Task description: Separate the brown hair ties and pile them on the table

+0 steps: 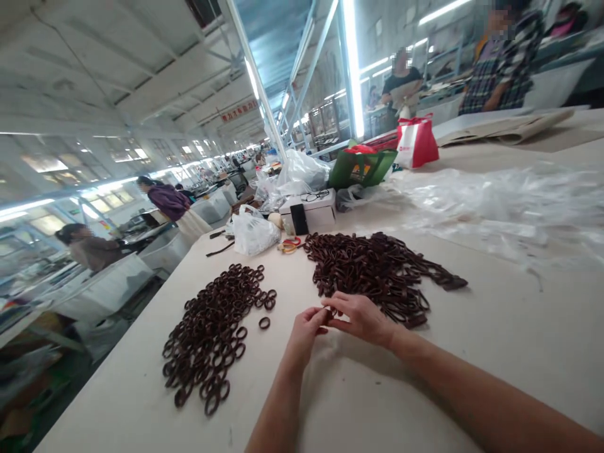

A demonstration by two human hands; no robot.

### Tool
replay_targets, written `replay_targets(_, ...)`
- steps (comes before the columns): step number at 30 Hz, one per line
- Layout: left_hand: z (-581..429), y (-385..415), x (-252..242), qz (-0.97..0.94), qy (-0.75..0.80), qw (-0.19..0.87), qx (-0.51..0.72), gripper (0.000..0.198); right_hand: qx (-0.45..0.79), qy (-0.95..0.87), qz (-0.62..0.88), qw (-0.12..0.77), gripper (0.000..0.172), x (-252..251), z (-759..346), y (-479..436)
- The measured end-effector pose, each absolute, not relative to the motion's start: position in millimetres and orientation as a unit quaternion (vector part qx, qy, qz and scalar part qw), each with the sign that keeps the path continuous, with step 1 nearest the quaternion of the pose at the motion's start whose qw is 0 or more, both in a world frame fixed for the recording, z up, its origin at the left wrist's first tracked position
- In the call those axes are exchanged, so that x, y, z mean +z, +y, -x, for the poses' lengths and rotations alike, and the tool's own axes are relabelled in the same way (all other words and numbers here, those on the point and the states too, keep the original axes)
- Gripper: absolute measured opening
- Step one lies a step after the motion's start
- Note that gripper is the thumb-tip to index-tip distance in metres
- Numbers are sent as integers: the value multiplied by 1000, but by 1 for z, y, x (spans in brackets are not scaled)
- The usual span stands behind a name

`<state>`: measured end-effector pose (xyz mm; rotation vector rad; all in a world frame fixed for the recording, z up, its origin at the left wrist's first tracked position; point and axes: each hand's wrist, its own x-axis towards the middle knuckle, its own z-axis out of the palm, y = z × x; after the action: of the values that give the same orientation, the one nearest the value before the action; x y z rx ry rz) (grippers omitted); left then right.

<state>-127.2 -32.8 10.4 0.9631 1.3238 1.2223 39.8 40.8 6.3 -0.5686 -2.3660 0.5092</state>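
My left hand [309, 327] and my right hand [361, 318] meet above the pale table, fingertips closed together on one small dark brown loop [329, 312]. Most of that loop is hidden by the fingers. Just beyond them lies a heap of flattened dark brown loops [368, 270], its near edge close to my right hand. To the left spreads a pile of round dark brown rings [212, 327]. A single ring [264, 323] rests apart, between that pile and my left hand.
Orange-handled scissors [289, 245], a white plastic bag [255, 231] and a white box [316, 211] with a dark phone-like object leaning on it stand behind the heaps. Clear plastic sheeting [509, 201] covers the right back. A green bag [362, 167] and a red-white bag [417, 143] stand farther off. Several people are around.
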Motion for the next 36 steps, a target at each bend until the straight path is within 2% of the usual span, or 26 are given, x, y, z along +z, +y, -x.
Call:
replay_targets(4, 126, -29, 7, -374, 537, 536, 534, 46, 248, -886, 217, 327, 25, 4, -39, 40)
replay_targets(7, 123, -26, 7, -338, 496, 570, 560, 45, 417, -809, 218, 351, 31, 0, -32, 37)
replay_targets(10, 121, -26, 8, -343, 493, 558, 573, 44, 625, -664, 224, 343, 39, -3, -25, 35)
replay_targets(12, 120, -27, 9, -366, 509, 534, 567, 43, 689, -594, 244, 337, 39, -3, -23, 36)
replay_targets(15, 119, -28, 7, -391, 528, 511, 554, 40, 670, -581, 288, 361, 30, -4, -23, 40)
replay_targets(19, 118, -26, 2, -376, 530, 534, 541, 34, 552, -666, 311, 393, 20, -9, -26, 47)
replay_targets(26, 118, -30, 4, -414, 531, 547, 498, 21, 404, -785, 313, 350, 17, -9, -31, 46)
replay_targets(28, 121, -29, 4, -412, 540, 539, 498, 22, 431, -776, 313, 338, 15, -5, -34, 47)
replay_targets(33, 131, -24, 1, -385, 564, 479, 551, 24, 585, -705, 269, 297, 13, -1, -36, 47)
replay_targets(36, 132, -21, -2, -380, 567, 463, 565, 24, 531, -746, 249, 316, 9, -3, -33, 43)
